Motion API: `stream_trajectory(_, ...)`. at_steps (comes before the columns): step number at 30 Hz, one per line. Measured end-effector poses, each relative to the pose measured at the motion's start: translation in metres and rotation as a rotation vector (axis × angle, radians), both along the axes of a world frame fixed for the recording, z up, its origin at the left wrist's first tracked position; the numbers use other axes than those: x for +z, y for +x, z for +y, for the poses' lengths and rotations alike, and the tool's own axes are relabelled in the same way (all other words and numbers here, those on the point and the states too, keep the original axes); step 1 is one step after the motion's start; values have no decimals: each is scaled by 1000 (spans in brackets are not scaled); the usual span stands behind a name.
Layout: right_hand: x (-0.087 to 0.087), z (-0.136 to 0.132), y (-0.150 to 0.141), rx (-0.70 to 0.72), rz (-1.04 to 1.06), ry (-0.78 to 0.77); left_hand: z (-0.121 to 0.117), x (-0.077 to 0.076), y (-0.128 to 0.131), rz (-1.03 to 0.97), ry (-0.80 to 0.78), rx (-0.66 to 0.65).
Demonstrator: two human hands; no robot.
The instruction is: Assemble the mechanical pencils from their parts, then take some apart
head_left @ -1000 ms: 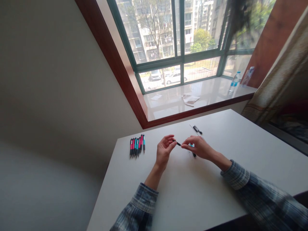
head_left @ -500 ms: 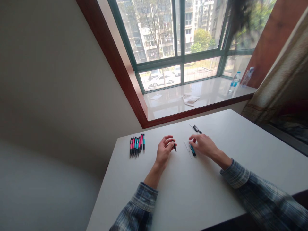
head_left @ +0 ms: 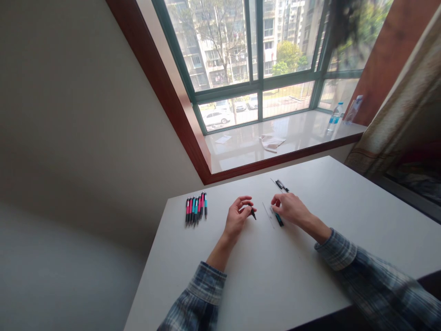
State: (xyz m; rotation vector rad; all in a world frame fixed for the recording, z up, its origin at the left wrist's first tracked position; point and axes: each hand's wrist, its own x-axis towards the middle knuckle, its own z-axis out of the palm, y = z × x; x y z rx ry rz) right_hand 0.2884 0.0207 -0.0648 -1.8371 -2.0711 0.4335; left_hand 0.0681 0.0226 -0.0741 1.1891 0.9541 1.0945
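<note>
My left hand [head_left: 237, 215] is closed around a small black pen part [head_left: 252, 213], whose pointed end sticks out past the fingertips toward the lower right. My right hand [head_left: 291, 208] has its thumb and fingers pinched at the upper end of a teal and black pen barrel [head_left: 279, 220], which slants over the table. Its upper part is partly hidden by the fingers. Between the two hands lies a thin pen refill [head_left: 268, 215]. Just beyond my right hand are some black pen parts [head_left: 282, 185] beside another thin refill [head_left: 275, 184].
A row of several pink and teal pens [head_left: 196, 209] lies at the left of the white table [head_left: 268, 276]. Behind the table, a windowsill [head_left: 237, 154] holds a crumpled wrapper [head_left: 272, 142] and a plastic bottle [head_left: 335, 117]. A curtain [head_left: 389, 110] hangs at the right.
My left hand has shifted slightly right with the black pen part, now tilted more sideways. The teal barrel's lower end has moved a little to the right and looks darker.
</note>
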Motion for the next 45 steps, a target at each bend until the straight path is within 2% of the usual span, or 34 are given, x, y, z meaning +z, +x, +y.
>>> stream_trajectory(5, 1, 1, 10, -23, 70, -8, -1, -3, -2, -15, 2, -90)
stream_trajectory(8, 2, 6, 21, 9, 237, -41, -2, -6, -2, -2, 13, -107)
stream_trajectory(11, 3, 9, 27, 124, 459, -53, -5, -7, -1, 28, 6, -113)
stream_trajectory(16, 6, 5, 14, 246, 764, 22, -11, 0, 5, 46, -7, -176)
stream_trajectory(22, 10, 0, -3, 293, 855, 50, -15, 12, 7, 159, 95, -219)
stream_trajectory(27, 9, 2, 0, 326, 836, 37, -15, 9, 8, 268, 135, -301)
stream_trajectory(32, 8, 5, 15, 285, 513, 118, -10, 6, 7, 278, 158, -156)
stream_trajectory(35, 5, 4, 21, 383, 349, 53, -7, 5, 4, 282, 147, -86)
stream_trajectory(38, 0, 3, 20, 459, 264, 10, -6, 4, 3, 273, 134, -61)
stream_trajectory(45, -11, 7, 20, 443, 177, 13, -6, 4, 5, 277, 122, -55)
